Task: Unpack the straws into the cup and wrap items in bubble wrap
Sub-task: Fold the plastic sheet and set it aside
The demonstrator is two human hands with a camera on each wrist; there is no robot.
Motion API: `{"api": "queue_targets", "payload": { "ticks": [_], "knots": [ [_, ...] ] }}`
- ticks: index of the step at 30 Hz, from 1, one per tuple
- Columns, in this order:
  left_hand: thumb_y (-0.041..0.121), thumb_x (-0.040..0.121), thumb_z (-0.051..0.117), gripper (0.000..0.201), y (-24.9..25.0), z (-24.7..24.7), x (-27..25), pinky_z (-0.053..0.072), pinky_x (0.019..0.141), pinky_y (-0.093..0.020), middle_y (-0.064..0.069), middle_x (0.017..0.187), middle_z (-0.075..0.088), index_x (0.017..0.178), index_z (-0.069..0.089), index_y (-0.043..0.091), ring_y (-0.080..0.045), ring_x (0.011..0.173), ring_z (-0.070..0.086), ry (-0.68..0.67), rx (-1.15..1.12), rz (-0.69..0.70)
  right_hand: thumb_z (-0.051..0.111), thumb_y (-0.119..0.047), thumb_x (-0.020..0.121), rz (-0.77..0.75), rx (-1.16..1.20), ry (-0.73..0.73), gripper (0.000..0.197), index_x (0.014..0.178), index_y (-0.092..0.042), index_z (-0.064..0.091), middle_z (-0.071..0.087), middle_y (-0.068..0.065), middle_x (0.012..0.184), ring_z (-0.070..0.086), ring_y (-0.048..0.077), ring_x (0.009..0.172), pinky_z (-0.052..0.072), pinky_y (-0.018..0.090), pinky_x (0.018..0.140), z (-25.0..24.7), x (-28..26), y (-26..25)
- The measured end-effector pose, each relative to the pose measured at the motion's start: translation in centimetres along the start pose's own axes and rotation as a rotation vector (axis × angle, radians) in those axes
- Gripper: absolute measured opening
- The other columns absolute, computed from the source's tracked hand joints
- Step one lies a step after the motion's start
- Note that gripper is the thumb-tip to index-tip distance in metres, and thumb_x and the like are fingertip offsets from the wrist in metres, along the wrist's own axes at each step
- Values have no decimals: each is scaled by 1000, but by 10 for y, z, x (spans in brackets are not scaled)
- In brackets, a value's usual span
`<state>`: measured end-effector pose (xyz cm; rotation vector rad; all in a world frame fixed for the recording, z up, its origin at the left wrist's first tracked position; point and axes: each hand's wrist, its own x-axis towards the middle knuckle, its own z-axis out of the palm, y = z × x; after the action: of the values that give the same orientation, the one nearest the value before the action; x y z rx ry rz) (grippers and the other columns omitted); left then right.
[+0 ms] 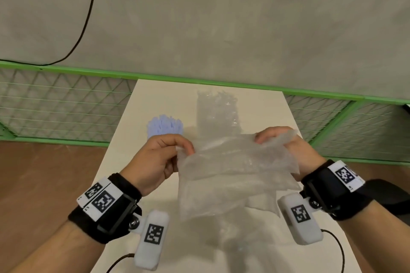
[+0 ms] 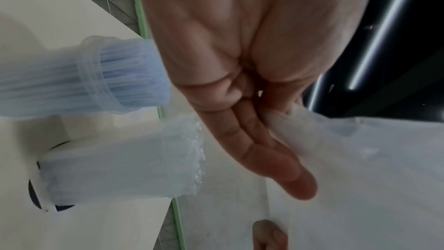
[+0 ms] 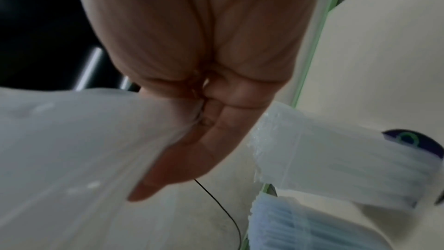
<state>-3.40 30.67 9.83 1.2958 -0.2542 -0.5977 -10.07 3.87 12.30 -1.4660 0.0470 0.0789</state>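
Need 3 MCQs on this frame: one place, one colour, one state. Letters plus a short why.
1. Where is the clear cup of straws?
A. Far left of the white table
B. On the floor
C. In the right hand

2. What colour are the straws?
A. Red
B. Pale blue
C. Black

3. How is the translucent bubble wrap sheet held?
A. Flat on the table
B. Left hand only
C. Pinched by the left hand and right hand, lifted

Key: 1 A, it stands beyond the left hand; 2 B, wrist views agree; 3 C, both hands pinch its top edge.

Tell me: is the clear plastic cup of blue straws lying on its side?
No, the clear plastic cup of blue straws stands upright on the white table.
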Motion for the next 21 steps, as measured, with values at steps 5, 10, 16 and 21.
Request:
{"api": "queue_targets", "payload": {
  "ticks": [5,10,16,21],
  "knots": [
    [25,73,62,20,11,6,-10,53,53,-23,-6,83,65,82,66,7,-18,65,64,-143,-229,-57,68,-44,61,45,129,-121,43,70,-3,72,67,12,97,64,29,82,54,34,69,-9,-4,-8],
    [-13,69,79,40,10,10,-14,49,53,-15,11,93,65,93,63,16,-9,53,53,-169,94,55,82,-9,71,-77,39,-27,22,87,-12,66,64,3,85,63,15,68,53,23,58,-4,-1,-13],
    [-13,77,70,53,6,13,-16,55,69,-16,6,105,74,121,65,17,-8,73,68,-105,104,97,75,-16,68,156,122,-51,80,138,-38,43,65,6,114,67,24,95,58,37,66,0,-8,-5],
    [-22,75,68,73,3,3,-14,58,88,-35,4,136,59,129,60,26,-22,120,62,-152,119,95,90,-1,58,133,8,-147,111,135,-58,34,60,14,128,61,41,109,42,71,91,-3,-13,11]
  ]
}}
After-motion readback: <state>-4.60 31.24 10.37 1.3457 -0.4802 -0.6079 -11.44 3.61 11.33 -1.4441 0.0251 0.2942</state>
